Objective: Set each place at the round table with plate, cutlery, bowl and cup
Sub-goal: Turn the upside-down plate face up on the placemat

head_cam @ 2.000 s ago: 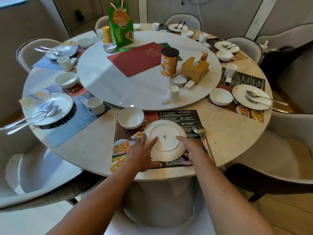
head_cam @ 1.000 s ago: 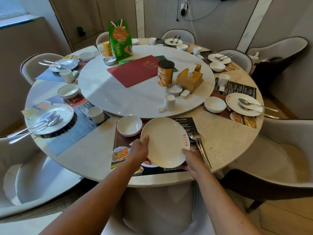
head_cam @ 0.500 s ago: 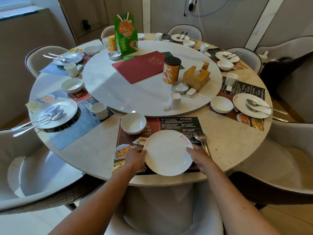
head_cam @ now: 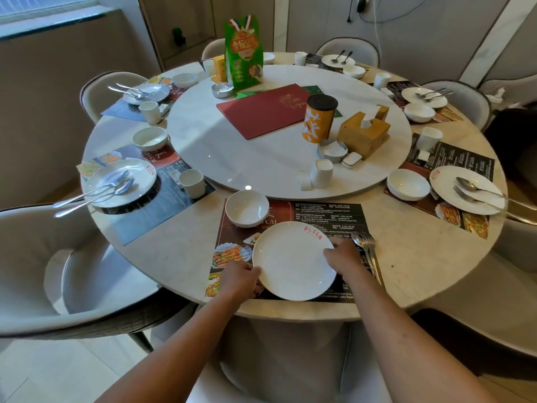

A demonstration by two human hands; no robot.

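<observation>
At the 6 o'clock seat of the round table [head_cam: 421, 274], the white plate [head_cam: 293, 260] is being settled face up on the dark placemat [head_cam: 325, 213]. It's held at its 8 o'clock rim by the left hand [head_cam: 241, 280], fingers curled round the edge, and touched at its 3 o'clock edge by the right hand [head_cam: 343, 255]; whether that hand is actually gripping or just steadying can't be told, since its fingers are partly hidden.

So the plate step looks basically done. A bowl [head_cam: 247, 207] is already parked at 11 o'clock of the plate, just beside it. The fork and spoon [head_cam: 366, 248] are lying together on the mat at 3 o'clock, right next to the right hand. Judging by the finished places at 9 and 3 o'clock, the cutlery probably gets lifted onto the plate next, which calls for the right hand to let go and pinch both handles. No cup is seen at this place yet, so one is presumably still needed.

Nothing much is in the way. The lazy Susan [head_cam: 261, 158] is loaded with a red menu [head_cam: 261, 112], an orange canister [head_cam: 318, 120], a wooden tissue box [head_cam: 363, 135] and a green carton [head_cam: 244, 53], all well apart from the plate.
</observation>
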